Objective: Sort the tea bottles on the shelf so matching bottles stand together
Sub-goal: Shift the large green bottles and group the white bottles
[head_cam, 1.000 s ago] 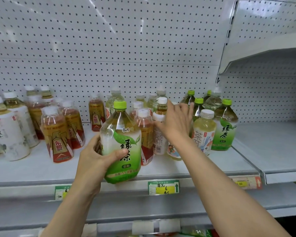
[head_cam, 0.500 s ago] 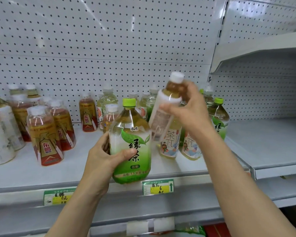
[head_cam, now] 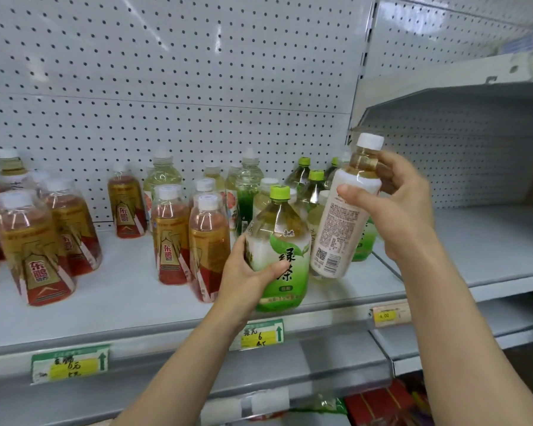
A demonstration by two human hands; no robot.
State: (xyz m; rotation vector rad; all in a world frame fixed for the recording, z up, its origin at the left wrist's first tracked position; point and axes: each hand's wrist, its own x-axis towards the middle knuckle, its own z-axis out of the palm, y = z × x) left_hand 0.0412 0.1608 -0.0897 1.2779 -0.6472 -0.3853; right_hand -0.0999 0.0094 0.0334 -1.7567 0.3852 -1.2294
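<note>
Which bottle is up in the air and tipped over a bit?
The white-capped bottle in the right hand: lifted and tilted, barcode showing. The others stand upright.

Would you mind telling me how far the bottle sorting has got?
Partly done: green-capped tea bottles cluster at the back right. In hand: left hand grips a green-labelled bottle, right hand a white-labelled bottle. Left: red-and-gold bottles stand mixed with pale ones.

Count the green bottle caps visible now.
4: one on the green-labelled plastic bottle the left hand grips, three on bottles behind it; the white-labelled bottle may hide more.
</note>
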